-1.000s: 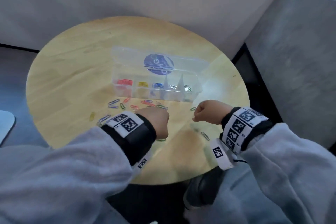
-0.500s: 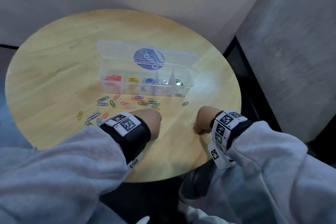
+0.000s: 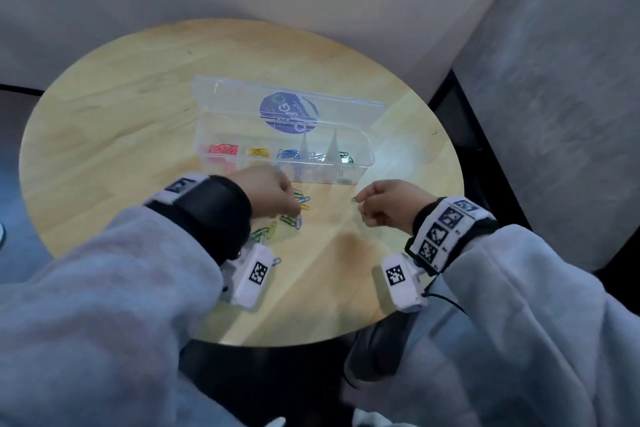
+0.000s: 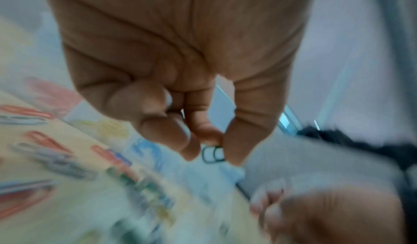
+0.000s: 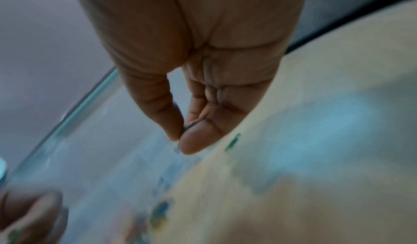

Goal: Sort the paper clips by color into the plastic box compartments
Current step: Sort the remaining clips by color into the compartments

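The clear plastic box [image 3: 360,177] stands mid-table with its lid open behind it; red, yellow, blue, silvery and green clips lie in separate compartments. Loose paper clips [image 3: 263,230] of mixed colours lie in front of it, blurred in the left wrist view [image 4: 56,151]. My left hand [image 3: 294,209] hovers over them, and its thumb and fingers [image 4: 210,151] pinch a dark clip [image 4: 213,156]. My right hand [image 3: 358,200] is in front of the box's right end, pinching a thin greyish clip [image 5: 189,124]. A green clip [image 5: 233,142] lies beside its fingertips.
The round wooden table [image 3: 138,114] ends just in front of my wrists. A grey padded seat [image 3: 554,97] stands at the right and a pale wall behind. A dark shoe [image 3: 374,367] shows under the table's near edge.
Both hands have moved forward from the table's near edge toward the box. The right hand has risen off the table surface, and the left hand now covers the loose clips.
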A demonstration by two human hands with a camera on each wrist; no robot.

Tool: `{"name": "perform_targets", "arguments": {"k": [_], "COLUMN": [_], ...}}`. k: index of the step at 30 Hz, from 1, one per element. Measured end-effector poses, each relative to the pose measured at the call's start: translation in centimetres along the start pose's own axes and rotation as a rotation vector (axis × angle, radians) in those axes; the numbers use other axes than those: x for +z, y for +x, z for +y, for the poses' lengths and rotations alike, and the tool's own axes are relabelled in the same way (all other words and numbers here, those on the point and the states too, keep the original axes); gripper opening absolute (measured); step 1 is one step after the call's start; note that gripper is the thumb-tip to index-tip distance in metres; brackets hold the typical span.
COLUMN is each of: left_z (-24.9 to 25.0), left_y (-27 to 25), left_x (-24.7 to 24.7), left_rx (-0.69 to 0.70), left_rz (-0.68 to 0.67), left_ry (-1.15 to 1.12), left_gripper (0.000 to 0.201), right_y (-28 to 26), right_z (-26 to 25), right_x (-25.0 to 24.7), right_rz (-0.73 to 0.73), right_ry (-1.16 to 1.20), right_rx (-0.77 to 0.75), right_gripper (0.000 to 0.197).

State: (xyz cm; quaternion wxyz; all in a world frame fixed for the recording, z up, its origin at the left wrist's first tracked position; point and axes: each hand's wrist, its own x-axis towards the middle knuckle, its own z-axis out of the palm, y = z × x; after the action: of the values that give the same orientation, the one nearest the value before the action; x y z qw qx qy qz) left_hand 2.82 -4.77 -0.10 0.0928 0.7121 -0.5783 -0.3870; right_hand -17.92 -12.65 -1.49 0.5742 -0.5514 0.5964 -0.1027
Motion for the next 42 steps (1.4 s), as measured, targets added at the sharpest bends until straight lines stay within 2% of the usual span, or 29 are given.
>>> {"name": "perform_targets", "arguments": {"k": [3,5,7,9,13,14,16,18,20,22,25,26,31,34,36,42], "left_z": [-0.2,-0.2,-0.3,-0.4,-0.2,-0.2,-0.2,-0.4,-0.6,-0.6,-0.2,0.0,0.2,0.1,0.1,0.5], "left_y": [-0.1,-0.2,-0.2,-0.1,0.2,0.2,0.3,0.4,0.9,1.3,1.3,1.2,1.9,2.3,2.4,2.5], "left_x": [-2.2,-2.9,-3.1,-3.0,-2.9,-2.9,-2.9,-2.7,-2.2,-1.6,-0.8,-0.5,1.1,1.7,1.8,1.8], "left_rx": [-0.051,-0.077,-0.095,-0.113,-0.122,-0.118,-0.110,-0.115,-0.147,-0.147,-0.063,-0.038,0.020,0.041,0.045,0.042], "left_rz": [0.021,0.060,0.093,0.094,0.093,0.100,0.110,0.088,0.056,0.028,0.002,0.004,0.007,0.025,0.023,-0.015], "left_ry": [-0.535,-0.817,-0.971,-1.013,-0.950,-0.944,-0.940,-0.892,-0.723,-0.411,0.172,0.269,0.450,0.463,0.487,0.543], "left_gripper": [0.014,0.017,0.014,0.012,0.016,0.018,0.022,0.026,0.030,0.026,0.015,0.015,0.030,0.028,0.025,0.019], "right_y": [0.2,0.4,0.5,0.7,0.9,1.1,1.3,1.5,1.8,2.1,2.5,2.5,2.6,2.6,2.5,2.7], "right_z": [-0.9,-1.2,-1.4,-1.4,-1.5,-1.5,-1.3,-1.1,-1.0,-1.1,-1.3,-1.4,-1.2,-1.0,-1.1,-0.7], "right_x": [-0.5,-0.7,-0.8,-0.8,-0.4,-0.3,-0.4,-0.3,0.1,0.4,0.5,0.6,0.8,0.3,-0.4,-1.5], "right_rz": [-0.005,0.012,0.024,0.035,0.008,0.005,0.029,0.048,0.045,0.054,0.081,0.093,0.067,0.117,0.160,0.102], "right_ry": [0.278,0.311,0.307,0.279,0.128,0.039,-0.330,-0.749,-0.945,-0.965,-0.927,-0.937,-1.050,-0.989,-0.962,-1.040], "right_rx": [0.006,0.036,0.058,0.065,0.063,0.045,-0.035,-0.119,-0.134,-0.105,-0.054,-0.052,-0.038,-0.062,-0.080,0.018], "right_gripper": [0.019,0.020,0.022,0.024,0.022,0.021,0.014,0.007,0.017,0.024,0.023,0.022,0.016,0.007,0.012,0.018]}}
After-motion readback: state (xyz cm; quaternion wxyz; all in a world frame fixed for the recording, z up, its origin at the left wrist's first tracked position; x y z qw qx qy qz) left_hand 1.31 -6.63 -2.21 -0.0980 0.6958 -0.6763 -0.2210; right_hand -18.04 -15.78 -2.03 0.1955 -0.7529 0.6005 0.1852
